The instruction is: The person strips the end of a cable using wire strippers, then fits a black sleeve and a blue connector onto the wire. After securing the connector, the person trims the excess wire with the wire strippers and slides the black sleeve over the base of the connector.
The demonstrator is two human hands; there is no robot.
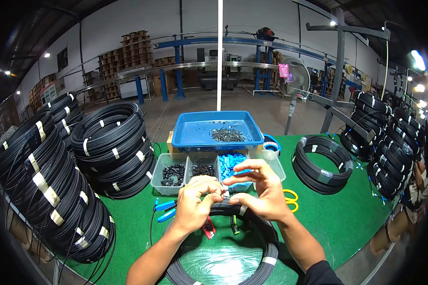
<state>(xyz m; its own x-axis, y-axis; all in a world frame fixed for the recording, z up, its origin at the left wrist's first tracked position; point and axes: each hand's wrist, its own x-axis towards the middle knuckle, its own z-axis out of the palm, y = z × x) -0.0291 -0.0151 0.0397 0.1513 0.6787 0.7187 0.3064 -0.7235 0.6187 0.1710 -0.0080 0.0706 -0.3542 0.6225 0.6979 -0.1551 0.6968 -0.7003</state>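
A coil of thin black cable (269,247), bound with white tape, lies on the green mat right below my hands. My left hand (195,202) is closed in a pinch over the coil's far side, on what looks like the cable's end; its fingertips partly hide it. My right hand (261,192) is open just beside it, thumb and fingers curved apart. A small pale piece (226,192) shows between the two hands, too small to name. Inside the coil lie a red-handled tool (209,229) and a black-and-green tool (235,225), both partly covered.
Clear bins (169,191) hold black parts and blue pieces (230,162). Behind them stands a blue tray (185,137) with dark scraps. Blue-handled pliers (165,211) lie left, yellow-handled scissors (291,199) right. Cable coils stack at left (52,190) and right (323,164).
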